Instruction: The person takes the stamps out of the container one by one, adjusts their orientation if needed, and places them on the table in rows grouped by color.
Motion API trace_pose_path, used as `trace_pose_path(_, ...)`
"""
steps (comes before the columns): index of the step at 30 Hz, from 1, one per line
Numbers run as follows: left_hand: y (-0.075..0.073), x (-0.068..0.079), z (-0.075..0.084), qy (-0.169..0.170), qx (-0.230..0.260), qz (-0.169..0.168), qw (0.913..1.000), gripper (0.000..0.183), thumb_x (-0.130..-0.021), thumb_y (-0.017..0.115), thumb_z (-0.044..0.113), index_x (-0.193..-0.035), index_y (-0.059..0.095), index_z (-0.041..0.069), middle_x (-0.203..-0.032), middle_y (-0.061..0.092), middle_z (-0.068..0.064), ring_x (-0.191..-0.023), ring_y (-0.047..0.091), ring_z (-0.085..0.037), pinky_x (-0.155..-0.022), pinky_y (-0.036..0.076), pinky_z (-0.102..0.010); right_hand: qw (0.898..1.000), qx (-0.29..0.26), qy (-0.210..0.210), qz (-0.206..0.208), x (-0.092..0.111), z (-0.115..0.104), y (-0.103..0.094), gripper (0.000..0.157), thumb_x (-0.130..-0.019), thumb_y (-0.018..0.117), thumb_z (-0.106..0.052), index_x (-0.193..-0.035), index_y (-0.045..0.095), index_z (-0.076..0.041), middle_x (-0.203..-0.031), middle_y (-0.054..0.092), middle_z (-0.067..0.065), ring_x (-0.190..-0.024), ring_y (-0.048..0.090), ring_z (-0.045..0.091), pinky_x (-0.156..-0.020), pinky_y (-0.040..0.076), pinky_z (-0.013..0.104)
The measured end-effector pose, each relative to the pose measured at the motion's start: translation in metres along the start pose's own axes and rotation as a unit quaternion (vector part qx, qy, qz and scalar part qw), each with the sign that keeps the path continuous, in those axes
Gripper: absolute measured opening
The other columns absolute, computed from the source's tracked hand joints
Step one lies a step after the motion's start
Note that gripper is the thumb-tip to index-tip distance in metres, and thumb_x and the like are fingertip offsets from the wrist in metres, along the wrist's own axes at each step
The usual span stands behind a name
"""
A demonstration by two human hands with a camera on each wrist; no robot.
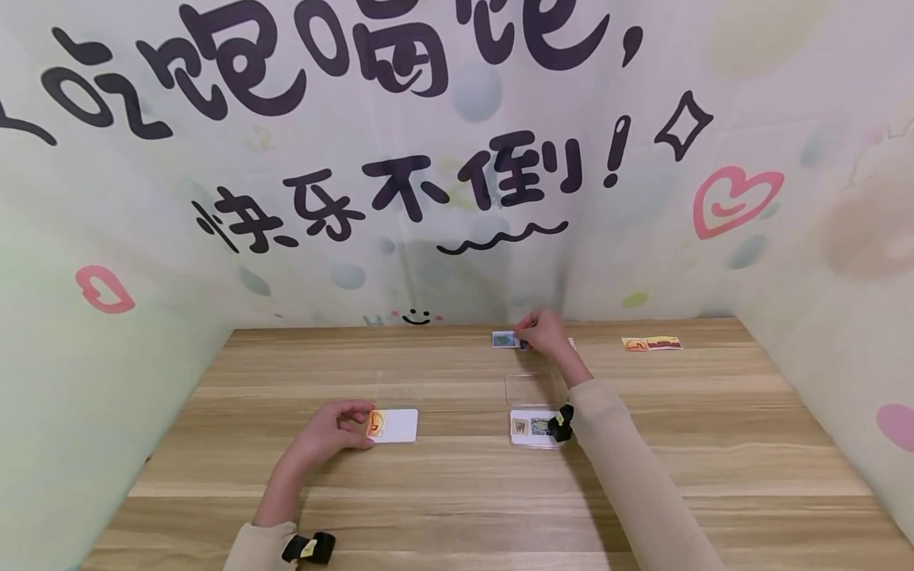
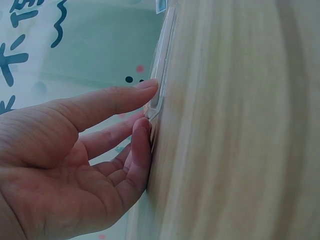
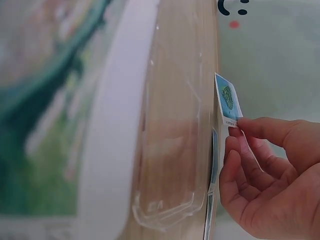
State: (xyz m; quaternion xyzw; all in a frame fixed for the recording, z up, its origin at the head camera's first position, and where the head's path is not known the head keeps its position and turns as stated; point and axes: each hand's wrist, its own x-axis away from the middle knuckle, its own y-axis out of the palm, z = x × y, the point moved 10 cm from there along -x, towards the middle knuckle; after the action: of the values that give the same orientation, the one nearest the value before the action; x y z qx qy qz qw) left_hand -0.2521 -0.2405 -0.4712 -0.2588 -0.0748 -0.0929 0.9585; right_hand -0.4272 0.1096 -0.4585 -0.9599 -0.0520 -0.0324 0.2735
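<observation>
At the back of the table my right hand (image 1: 546,333) pinches a small blue postage stamp (image 1: 505,340) with a green shape on it. In the right wrist view, thumb and fingertips grip the edge of that stamp (image 3: 227,97), which is tilted up. Other stamps lie partly hidden under this hand. My left hand (image 1: 336,424) holds the left end of a clear plastic case (image 2: 162,75), thumb on the near side and fingers on the far side. On this case's white card (image 1: 401,426) sits an orange stamp (image 1: 377,424) at the left end.
A second white card (image 1: 524,438) with stamps on it lies below my right forearm, partly covered by the wrist camera (image 1: 561,423). Clear lids (image 1: 530,388) lie behind both cards. Orange and red stamps (image 1: 652,343) rest at the back right, near the printed cloth wall (image 1: 643,262).
</observation>
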Motion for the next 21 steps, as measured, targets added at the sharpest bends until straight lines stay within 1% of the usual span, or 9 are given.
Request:
trace_pose_path(10, -0.0001, -0.0004, -0.0013, -0.003, 0.003, 0.001, 1.0, 0.056, -0.082, 0.084, -0.005, -0.132, 0.063, -0.014, -0.113, 0.065, -0.019, -0.09, 0.058, -0.02, -0.074, 0.051, -0.025, 1.0, 0.015, -0.005, -0.001, -0.0034, 0.0042, 0.0021, 0.013, -0.094, 0.073, -0.005, -0.097, 0.075, 0.008, -0.074, 0.067, 0.005, -0.055, 0.055, 0.011, -0.053, 0.045, 0.021)
trace_pose_path(16, 0.0003, 0.0006, -0.0002, -0.005, 0.001, 0.0, 1.0, 0.056, -0.082, 0.084, -0.004, -0.133, 0.062, -0.014, -0.114, 0.065, -0.019, -0.091, 0.058, -0.021, -0.075, 0.051, -0.026, 1.0, 0.02, 0.0, -0.002, -0.0033, 0.0065, 0.0025, 0.014, -0.094, 0.073, -0.007, -0.097, 0.075, 0.007, -0.072, 0.064, 0.004, -0.054, 0.052, 0.009, -0.053, 0.044, 0.021)
trace_pose_path(21, 0.0, 0.0017, 0.0025, -0.006, 0.001, 0.005, 1.0, 0.056, -0.08, 0.085, -0.005, -0.131, 0.063, -0.014, -0.112, 0.065, -0.019, -0.09, 0.058, -0.021, -0.075, 0.05, -0.026, 0.999, 0.031, -0.004, 0.002, -0.0027, 0.0064, 0.0018, 0.015, -0.094, 0.073, -0.008, -0.096, 0.075, 0.007, -0.07, 0.063, 0.004, -0.053, 0.05, 0.008, -0.053, 0.044, 0.022)
